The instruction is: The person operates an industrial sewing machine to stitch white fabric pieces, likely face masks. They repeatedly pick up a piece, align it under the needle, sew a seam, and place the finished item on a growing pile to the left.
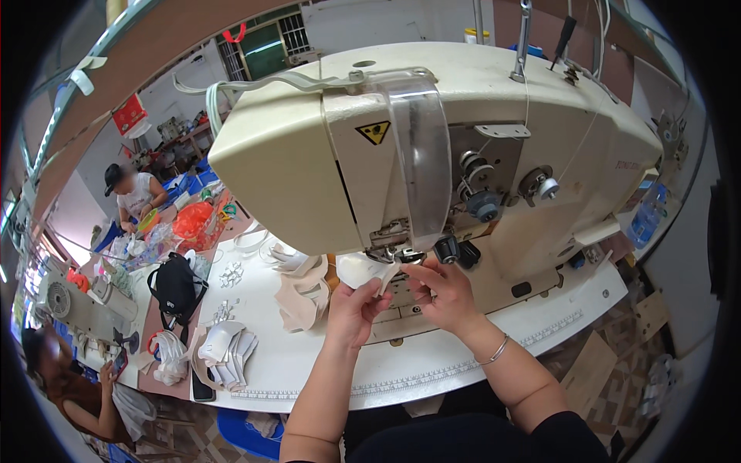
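Head view: both hands sit just below the needle area of the cream sewing machine (432,154), the left hand (351,309) pinching a small white fabric piece (369,272) by its near edge, fingers closed narrow on it, while the right hand (448,297) pinches the same piece's right tip beside the presser foot (397,253). The piece looks light, thin and floppy (probably slippery too, so best gripped at the edges, close to the foot). The needle is hidden behind the clear guard (421,154), the far part of the piece is cut off under the machine head, and the stacked white pieces (228,351) left of the machine are too small to make out.
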